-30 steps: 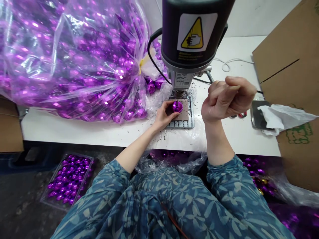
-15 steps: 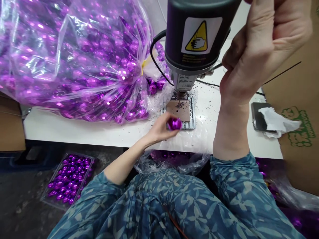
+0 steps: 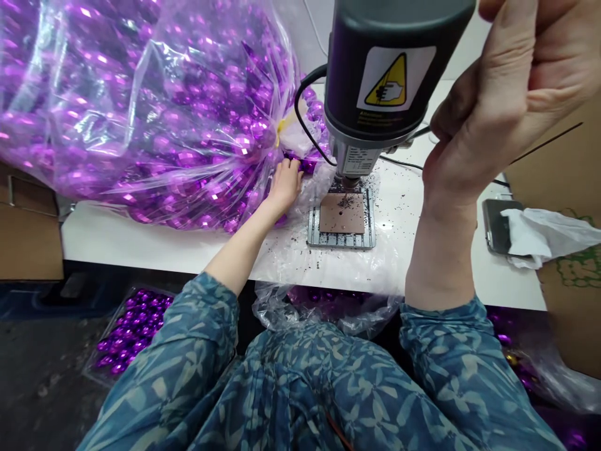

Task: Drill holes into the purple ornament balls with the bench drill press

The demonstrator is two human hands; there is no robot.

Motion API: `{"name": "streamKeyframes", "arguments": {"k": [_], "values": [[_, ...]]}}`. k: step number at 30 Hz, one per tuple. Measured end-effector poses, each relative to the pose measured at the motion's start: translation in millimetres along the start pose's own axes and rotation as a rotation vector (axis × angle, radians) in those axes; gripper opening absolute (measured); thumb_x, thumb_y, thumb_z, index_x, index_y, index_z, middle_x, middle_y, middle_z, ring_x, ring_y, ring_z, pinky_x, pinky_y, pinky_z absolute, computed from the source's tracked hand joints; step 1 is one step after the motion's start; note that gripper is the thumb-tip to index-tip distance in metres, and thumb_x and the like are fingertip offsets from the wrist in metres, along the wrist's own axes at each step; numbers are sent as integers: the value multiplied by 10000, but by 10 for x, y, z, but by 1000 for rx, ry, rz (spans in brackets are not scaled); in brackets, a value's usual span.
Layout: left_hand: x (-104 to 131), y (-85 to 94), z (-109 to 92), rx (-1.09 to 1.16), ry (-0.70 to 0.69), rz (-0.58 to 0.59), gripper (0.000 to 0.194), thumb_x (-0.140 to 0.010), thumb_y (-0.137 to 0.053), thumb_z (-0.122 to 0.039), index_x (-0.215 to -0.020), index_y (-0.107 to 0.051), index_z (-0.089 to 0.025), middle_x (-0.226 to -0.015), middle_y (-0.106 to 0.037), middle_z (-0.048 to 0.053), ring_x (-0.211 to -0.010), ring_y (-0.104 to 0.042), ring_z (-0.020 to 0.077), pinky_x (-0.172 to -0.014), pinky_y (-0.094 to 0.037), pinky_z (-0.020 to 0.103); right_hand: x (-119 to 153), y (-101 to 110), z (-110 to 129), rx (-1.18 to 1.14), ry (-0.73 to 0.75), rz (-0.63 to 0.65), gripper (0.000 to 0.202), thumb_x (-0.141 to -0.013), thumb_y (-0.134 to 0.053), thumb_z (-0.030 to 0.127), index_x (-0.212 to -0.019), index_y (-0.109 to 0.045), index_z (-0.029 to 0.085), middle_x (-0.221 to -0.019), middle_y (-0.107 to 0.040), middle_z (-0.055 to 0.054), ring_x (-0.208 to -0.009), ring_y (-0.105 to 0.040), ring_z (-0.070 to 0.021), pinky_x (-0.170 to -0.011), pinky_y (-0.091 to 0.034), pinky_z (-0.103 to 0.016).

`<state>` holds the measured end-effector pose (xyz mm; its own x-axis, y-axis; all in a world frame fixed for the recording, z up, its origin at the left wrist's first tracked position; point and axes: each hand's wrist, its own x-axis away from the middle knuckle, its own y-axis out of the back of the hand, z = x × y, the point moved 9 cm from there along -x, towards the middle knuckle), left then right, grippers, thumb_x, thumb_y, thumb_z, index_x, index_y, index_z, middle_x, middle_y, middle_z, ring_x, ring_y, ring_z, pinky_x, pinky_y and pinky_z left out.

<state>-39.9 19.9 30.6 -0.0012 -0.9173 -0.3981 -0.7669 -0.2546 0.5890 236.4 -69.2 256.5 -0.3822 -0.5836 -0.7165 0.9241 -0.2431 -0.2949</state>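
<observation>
My left hand (image 3: 286, 185) reaches to the mouth of a big clear bag (image 3: 188, 125) full of shiny purple balls. Its fingers are apart and bent over the purple balls (image 3: 307, 165) there; the fingertips are partly hidden. At the upper right, my right hand (image 3: 507, 94) is closed around the drill press handle, which its fingers mostly cover. The black drill press (image 3: 375, 88) carries a yellow warning label. Under its chuck (image 3: 350, 181), a brown board (image 3: 342, 213) with a small hole lies on the slotted metal base (image 3: 342, 241).
Dark shavings are scattered over the white table (image 3: 141, 235). An open plastic bag (image 3: 328, 304) with purple balls hangs at the front edge. Lower left, a clear tray (image 3: 134, 329) holds more balls. A phone (image 3: 500, 225) with white tissue (image 3: 535, 235) lies right, beside a cardboard box (image 3: 558, 169).
My left hand has moved from in front of the base, up and left to the bag's mouth. The purple ball it held is no longer seen in it. My right hand keeps its grip.
</observation>
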Motion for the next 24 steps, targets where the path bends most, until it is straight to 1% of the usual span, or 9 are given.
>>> {"name": "streamKeyframes", "arguments": {"k": [2, 4, 7, 10, 12, 15, 19, 21, 24], "values": [[-239, -134, 221, -102, 108, -54, 258, -781, -852, -143, -957, -671, -199, -1166, -726, 163, -1329, -599, 421, -1189, -506, 607, 20, 50, 96, -66, 60, -71, 189, -987, -619, 120, -813, -683, 159, -639, -446, 49, -580, -530, -3, -644, -503, -161], [-364, -238, 331, -201, 212, -52, 385, -686, -901, -92, -979, -667, -181, -1227, -708, 196, -1399, -547, 475, -1191, -499, 651, 37, 32, 140, -81, 72, -53, 182, -977, -628, 116, -812, -690, 160, -653, -514, 65, -475, -416, 27, -597, -463, -166], [-387, -238, 348, -264, 294, -10, 450, -647, -926, -76, -1011, -679, -173, -1236, -688, 212, -1413, -558, 511, -1182, -512, 665, 59, 39, 127, -85, 57, -44, 171, -980, -630, 139, -825, -695, 168, -771, -652, 61, -526, -512, 35, -655, -517, -149], [-239, -23, 183, -143, 205, 12, 413, -733, -932, -190, -1067, -689, -185, -1164, -704, 164, -1334, -648, 459, -1167, -547, 635, 79, 64, 116, -82, 88, -56, 143, -967, -655, 232, -845, -714, 187, -782, -672, 50, -763, -715, -12, -808, -605, -146], [-22, 217, -8, 42, 112, -19, 415, -831, -903, -278, -1177, -689, -197, -1136, -726, 136, -1250, -708, 387, -1121, -597, 595, 89, 57, 120, -58, 118, -49, 152, -945, -662, 312, -880, -726, 190, -823, -698, 41, -872, -763, -39, -876, -639, -169], [419, 368, -271, 377, 98, 36, 400, -956, -814, -359, -1312, -678, -236, -1149, -767, 113, -1108, -772, 270, -995, -677, 491, 93, 58, 131, -22, 135, -67, 154, -941, -660, 306, -873, -698, 174, -833, -694, 40, -827, -760, -46, -856, -651, -191], [942, -74, -475, 664, 264, 280, 339, -968, -802, -429, -1218, -718, -217, -1164, -813, 118, -991, -813, 222, -855, -720, 425, 78, 59, 121, -50, 100, -91, 142, -968, -639, 182, -839, -696, 174, -794, -667, 63, -705, -695, -2, -810, -616, -157], [1039, -285, -438, 699, 334, 263, 414, -909, -864, -462, -1189, -704, -203, -1143, -829, 122, -963, -819, 228, -802, -718, 405, 70, 46, 116, -76, 89, -81, 145, -960, -653, 190, -827, -708, 178, -754, -642, 76, -642, -648, 19, -768, -594, -136], [991, -434, -317, 670, 344, 144, 530, -820, -946, -467, -1193, -676, -206, -1131, -835, 115, -972, -814, 227, -814, -698, 388, 60, 24, 120, -113, 97, -57, 258, -838, -741, 433, -816, -715, 177, -671, -573, 65, -654, -651, 1, -715, -578, -128]]}}
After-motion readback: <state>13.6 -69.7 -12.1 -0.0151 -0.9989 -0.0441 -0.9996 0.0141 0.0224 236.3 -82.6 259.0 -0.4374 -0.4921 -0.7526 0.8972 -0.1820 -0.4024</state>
